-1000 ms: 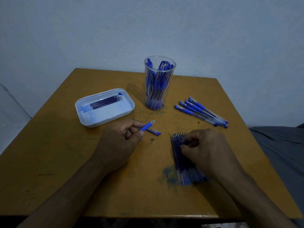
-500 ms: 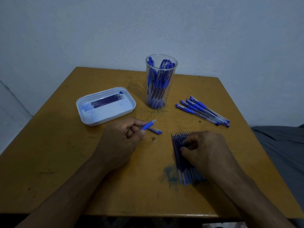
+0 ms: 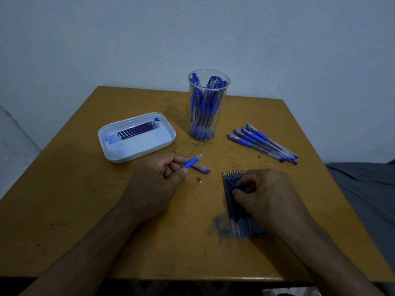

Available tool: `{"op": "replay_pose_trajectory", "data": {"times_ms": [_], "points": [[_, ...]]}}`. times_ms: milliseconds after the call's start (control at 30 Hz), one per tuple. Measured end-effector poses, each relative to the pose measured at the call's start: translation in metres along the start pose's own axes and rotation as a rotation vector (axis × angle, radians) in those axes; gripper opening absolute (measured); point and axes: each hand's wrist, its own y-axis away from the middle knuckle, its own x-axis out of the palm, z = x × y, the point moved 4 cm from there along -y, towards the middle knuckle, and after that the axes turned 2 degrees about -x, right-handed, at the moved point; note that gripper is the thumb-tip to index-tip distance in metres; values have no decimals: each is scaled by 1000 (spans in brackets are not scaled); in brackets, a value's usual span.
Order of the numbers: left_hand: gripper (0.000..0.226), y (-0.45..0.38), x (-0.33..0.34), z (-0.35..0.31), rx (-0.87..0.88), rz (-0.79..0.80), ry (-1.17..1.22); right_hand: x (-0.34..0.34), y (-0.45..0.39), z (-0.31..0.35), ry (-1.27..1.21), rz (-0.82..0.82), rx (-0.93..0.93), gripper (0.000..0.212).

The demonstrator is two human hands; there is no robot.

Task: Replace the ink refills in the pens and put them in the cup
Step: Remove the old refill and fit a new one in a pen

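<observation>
Pens and refills spread over a yellow-brown table (image 3: 64, 210), listed left to right. White tray (image 3: 111, 154) far left, holding a few dark used refills (image 3: 136, 131) laid side by side. Left hand (image 3: 152, 184) just in front of tray, fingers curled round a blue pen barrel (image 3: 192, 163), open end pointing up and right. Blue pen cap (image 3: 202, 168) flat on table beneath barrel's end. Small brass tip (image 3: 199, 180) loose on table, near left thumb. Clear cup (image 3: 206, 107) upright behind, filled with blue pens. Right hand (image 3: 269, 197) down on a row of new refills (image 3: 232, 201), thumb and forefinger pinched on one. Loose pens (image 3: 263, 143) in a bunch behind right hand, right of cup, capped ends toward cup. Blue ink smudge (image 3: 220, 226) beside refill row.
</observation>
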Motion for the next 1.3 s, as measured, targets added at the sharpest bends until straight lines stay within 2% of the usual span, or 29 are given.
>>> {"op": "replay_pose_trajectory", "data": {"times_ms": [367, 533, 767, 900, 967, 1100, 1167, 1300], "points": [[27, 0, 0, 0, -10, -1, 12, 3, -2, -2, 13, -10, -8, 13], [28, 1, -6, -6, -24, -25, 24, 0, -5, 17, -25, -36, -84, 6], [16, -6, -60, -3, -77, -272, 112, 15, -25, 89, -53, -14, -281, 6], [19, -5, -107, 12, -104, -418, 71, 33, -55, 136, -32, -22, -390, 13], [19, -4, -126, 21, -125, -471, 57, 45, -73, 156, 50, 18, -458, 27], [27, -1, -148, 28, -131, -519, 54, 73, -100, 183, 277, 247, -531, 57], [29, -1, -156, 30, -129, -523, 35, 83, -108, 191, 367, 351, -533, 58], [13, 1, -170, 34, -113, -551, 63, 93, -117, 197, 430, 421, -548, 45]]}}
